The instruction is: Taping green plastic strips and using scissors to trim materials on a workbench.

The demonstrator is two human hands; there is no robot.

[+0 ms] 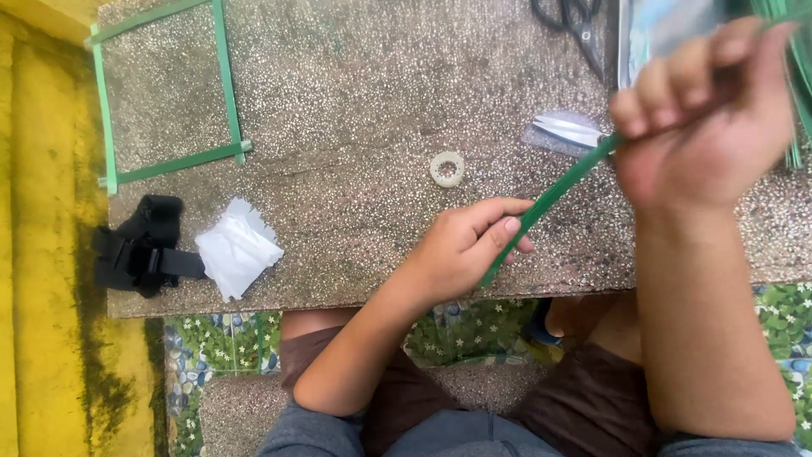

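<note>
A long green stick (554, 196) runs slantwise between both hands above a speckled stone table (364, 93). My left hand (463, 247) pinches its lower end near the table's front edge. My right hand (706, 114) is closed in a fist around its upper end, raised close to the camera at the right. A small ring of clear tape (447, 168) lies on the table just beyond my left hand. A white pointed piece on a clear wrapper (565, 131) lies beside my right hand.
A square frame of green sticks (169, 93) lies at the back left. A black strap device (139, 245) and a white folded paper (238, 247) sit at the front left. Black scissors (579, 21), a plastic bag (664, 30) and more green sticks (795, 76) lie at the back right.
</note>
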